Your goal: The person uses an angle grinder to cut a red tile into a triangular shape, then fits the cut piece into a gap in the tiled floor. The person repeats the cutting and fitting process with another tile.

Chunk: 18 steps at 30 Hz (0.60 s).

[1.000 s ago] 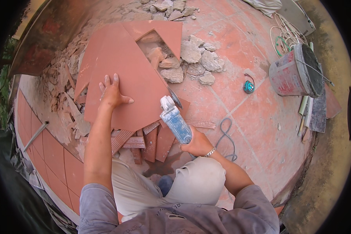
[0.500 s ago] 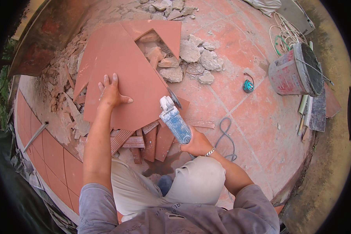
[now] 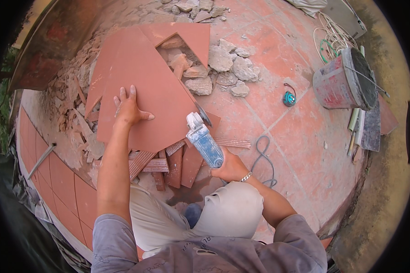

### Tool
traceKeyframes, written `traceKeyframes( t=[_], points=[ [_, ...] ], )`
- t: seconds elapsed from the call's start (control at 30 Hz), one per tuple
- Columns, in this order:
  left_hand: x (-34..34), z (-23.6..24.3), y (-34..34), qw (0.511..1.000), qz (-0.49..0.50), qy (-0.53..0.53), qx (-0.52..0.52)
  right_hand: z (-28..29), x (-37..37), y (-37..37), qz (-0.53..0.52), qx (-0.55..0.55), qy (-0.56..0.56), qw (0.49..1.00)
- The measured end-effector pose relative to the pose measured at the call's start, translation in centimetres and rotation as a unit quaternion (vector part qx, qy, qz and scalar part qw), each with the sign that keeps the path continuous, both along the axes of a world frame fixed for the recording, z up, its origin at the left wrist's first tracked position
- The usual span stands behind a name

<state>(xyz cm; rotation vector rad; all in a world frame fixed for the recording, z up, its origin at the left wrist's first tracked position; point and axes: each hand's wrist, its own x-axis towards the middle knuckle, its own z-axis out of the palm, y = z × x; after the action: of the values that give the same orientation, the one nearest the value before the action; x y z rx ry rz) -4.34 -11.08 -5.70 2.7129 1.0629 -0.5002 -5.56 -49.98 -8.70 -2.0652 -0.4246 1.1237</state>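
Observation:
My left hand [image 3: 129, 109] lies flat with fingers spread on a large reddish-brown tile [image 3: 159, 118]. In my right hand [image 3: 231, 166] is the rear of a blue angle grinder [image 3: 205, 144] with a pale grey metal head. Its dark disc [image 3: 204, 114] stands on edge along the tile's right side; from here I cannot tell whether it touches. Under and beyond the tile lies another tile with an angular notch [image 3: 190, 41] cut in it. Several narrow tile strips [image 3: 176, 168] are stacked beneath the near edge, close to my knees.
Broken concrete chunks [image 3: 243, 70] lie right of the tiles, with more rubble [image 3: 73, 95] to the left. A teal tape measure [image 3: 289, 98] sits on the floor. At right stand a dirty bucket [image 3: 335, 86] and a coiled hose [image 3: 329, 38]. A grey cord [image 3: 262, 157] loops near my right wrist.
The whole view has shifted very slightly. Both hands, the grinder and the tile keep nearly the same places relative to each other.

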Motion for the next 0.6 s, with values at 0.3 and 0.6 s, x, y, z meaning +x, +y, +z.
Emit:
traceKeyframes(
  t=[0.3, 0.6],
  points=[
    [-0.13, -0.24, 0.19, 1.000, -0.014, -0.008, 0.008, -0.14, -0.41, -0.62, -0.002, 0.002, 0.000, 1.000],
    [0.13, -0.63, 0.27, 0.999, -0.037, 0.000, 0.033, -0.88, -0.29, -0.46, -0.022, 0.047, -0.007, 0.999]
  ],
)
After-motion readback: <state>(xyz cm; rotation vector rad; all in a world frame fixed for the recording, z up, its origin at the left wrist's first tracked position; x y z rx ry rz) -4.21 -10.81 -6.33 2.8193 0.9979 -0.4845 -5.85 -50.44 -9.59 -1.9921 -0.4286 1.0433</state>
